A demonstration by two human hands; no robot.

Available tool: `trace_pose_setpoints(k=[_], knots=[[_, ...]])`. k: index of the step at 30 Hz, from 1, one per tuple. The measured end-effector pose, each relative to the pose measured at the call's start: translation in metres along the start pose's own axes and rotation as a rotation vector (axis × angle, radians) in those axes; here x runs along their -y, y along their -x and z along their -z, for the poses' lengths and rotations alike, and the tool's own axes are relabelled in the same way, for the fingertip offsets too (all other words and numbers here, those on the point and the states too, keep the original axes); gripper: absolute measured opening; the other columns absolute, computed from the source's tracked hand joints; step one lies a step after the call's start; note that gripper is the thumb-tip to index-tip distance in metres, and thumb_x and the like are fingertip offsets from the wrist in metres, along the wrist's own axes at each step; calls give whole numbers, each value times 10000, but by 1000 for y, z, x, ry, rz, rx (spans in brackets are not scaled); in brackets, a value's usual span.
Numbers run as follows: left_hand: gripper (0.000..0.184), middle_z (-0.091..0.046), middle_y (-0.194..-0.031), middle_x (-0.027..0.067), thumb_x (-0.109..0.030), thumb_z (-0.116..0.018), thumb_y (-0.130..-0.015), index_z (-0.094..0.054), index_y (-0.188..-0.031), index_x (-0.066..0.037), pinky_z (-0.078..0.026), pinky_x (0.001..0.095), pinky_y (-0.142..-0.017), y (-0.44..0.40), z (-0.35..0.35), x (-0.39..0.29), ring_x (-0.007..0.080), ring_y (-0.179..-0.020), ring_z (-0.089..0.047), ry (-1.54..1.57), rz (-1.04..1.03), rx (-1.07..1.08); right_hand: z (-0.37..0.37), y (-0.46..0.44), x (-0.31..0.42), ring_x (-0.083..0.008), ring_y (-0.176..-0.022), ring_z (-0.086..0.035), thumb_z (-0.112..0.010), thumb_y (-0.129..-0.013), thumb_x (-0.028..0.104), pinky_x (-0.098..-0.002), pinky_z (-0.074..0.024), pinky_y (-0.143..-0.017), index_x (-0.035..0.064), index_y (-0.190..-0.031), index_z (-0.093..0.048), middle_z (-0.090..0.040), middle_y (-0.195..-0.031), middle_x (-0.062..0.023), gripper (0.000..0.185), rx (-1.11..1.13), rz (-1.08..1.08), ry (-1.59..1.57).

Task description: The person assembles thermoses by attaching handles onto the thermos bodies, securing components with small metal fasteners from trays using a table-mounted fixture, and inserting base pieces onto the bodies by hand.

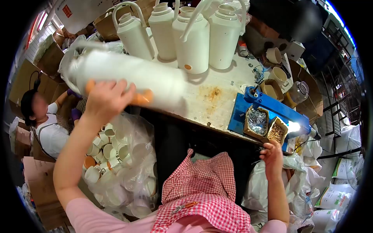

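Observation:
My left hand [110, 97] is closed round the orange handle [143, 97] of a white vacuum jug [128, 70]. The jug lies tilted nearly sideways above the table's left part, blurred by motion. My right hand [273, 155] is at the table edge, its fingers curled by a small box of brass-coloured rivets [276, 133]. Whether a small piece is between those fingertips is hidden. Beside it stands a box of silvery metal pieces [257, 121], both in front of a blue bench machine [272, 105] with a lit lamp.
Several white jugs [190, 46] stand upright at the table's back. A plastic bag of white and orange cups [112, 151] is below left. A co-worker [48, 124] is at far left. Cups and a glass jar [298, 92] are at right, above white bags [299, 171].

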State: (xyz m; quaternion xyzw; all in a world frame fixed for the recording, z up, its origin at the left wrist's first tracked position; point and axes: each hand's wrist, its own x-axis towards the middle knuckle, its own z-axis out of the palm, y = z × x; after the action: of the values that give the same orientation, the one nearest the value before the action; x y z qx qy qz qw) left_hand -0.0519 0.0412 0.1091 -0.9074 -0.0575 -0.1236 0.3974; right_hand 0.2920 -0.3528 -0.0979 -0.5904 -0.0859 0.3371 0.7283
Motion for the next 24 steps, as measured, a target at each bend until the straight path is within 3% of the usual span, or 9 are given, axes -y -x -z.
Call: trace_pose_setpoints(k=[4, 10, 12, 15, 17, 19, 20, 22, 24], knots=[[130, -616, -946, -15, -180, -631, -793, -704, -894, -145, -351, 392, -1022, -11, -127, 42, 165, -1045, -555, -245, -85, 117, -31, 14, -16, -152, -831, -642, -461, -1057, 261, -297, -530, -727, 67, -1298, -483, -642, -1071, -73, 310, 98, -108, -41], [104, -631, -1010, -4, -216, -657, -785, -723, -836, -154, -338, 388, -1035, 11, -222, 52, 169, -1090, -540, -142, 4, 250, -12, 33, -25, -162, -809, -635, -495, -1030, 251, -302, -534, -706, 96, -1273, -508, -642, -1036, -60, 289, -27, -161, 21], [251, -626, -1074, 29, -264, -712, -788, -708, -1004, -136, -350, 403, -1035, -8, -212, 50, 199, -1125, -538, -108, 11, 482, -3, 34, -31, -163, -800, -632, -518, -1016, 245, -301, -535, -700, 96, -1237, -537, -642, -1010, -61, 267, -60, -162, 4], [682, -577, -1222, 130, -363, -815, -760, -505, -1301, -87, -388, 461, -1027, -91, -175, 18, 324, -1192, -529, 392, 300, 71, -15, 29, -37, -152, -787, -651, -544, -1009, 217, -293, -551, -719, 71, -1163, -590, -667, -960, -64, 218, -99, -233, 2], [691, -570, -1272, 171, -385, -802, -785, -503, -1305, -42, -426, 464, -985, -168, -160, 3, 367, -1160, -551, 582, 447, -344, -45, 19, -44, -161, -786, -660, -545, -1011, 200, -298, -555, -728, 48, -1154, -604, -673, -952, -76, 217, 3, -258, -3], [621, -639, -1149, 150, -385, -780, -838, -531, -1277, -24, -477, 418, -903, -239, -177, -4, 298, -1032, -622, 641, 583, -669, -77, 6, -51, -164, -819, -669, -533, -1029, 203, -300, -562, -762, 4, -1202, -587, -682, -984, -101, 270, 216, -279, 3], [621, -639, -1149, 150, -385, -780, -838, -531, -1277, -24, -477, 418, -903, -247, -169, -5, 298, -1032, -622, 655, 582, -677, -95, 0, -52, -165, -846, -671, -532, -1035, 205, -300, -562, -782, -7, -1232, -575, -685, -999, -106, 293, 297, -286, 9], [529, -672, -1039, 152, -399, -730, -887, -571, -1217, -17, -486, 418, -844, -263, -141, -4, 299, -915, -648, 1300, 737, -202, -127, -6, -52, -170, -904, -673, -522, -1045, 198, -309, -551, -833, -20, -1249, -562, -691, -1035, -121, 302, 399, -239, -17], [387, -669, -928, 131, -344, -670, -944, -646, -1112, 5, -495, 375, -773, -238, -133, -12, 216, -847, -643, 1238, 755, -468, -148, -11, -55, -197, -1002, -658, -528, -1046, 221, -320, -525, -896, -21, -1312, -513, -681, -1108, -138, 360, 387, -244, -91]])
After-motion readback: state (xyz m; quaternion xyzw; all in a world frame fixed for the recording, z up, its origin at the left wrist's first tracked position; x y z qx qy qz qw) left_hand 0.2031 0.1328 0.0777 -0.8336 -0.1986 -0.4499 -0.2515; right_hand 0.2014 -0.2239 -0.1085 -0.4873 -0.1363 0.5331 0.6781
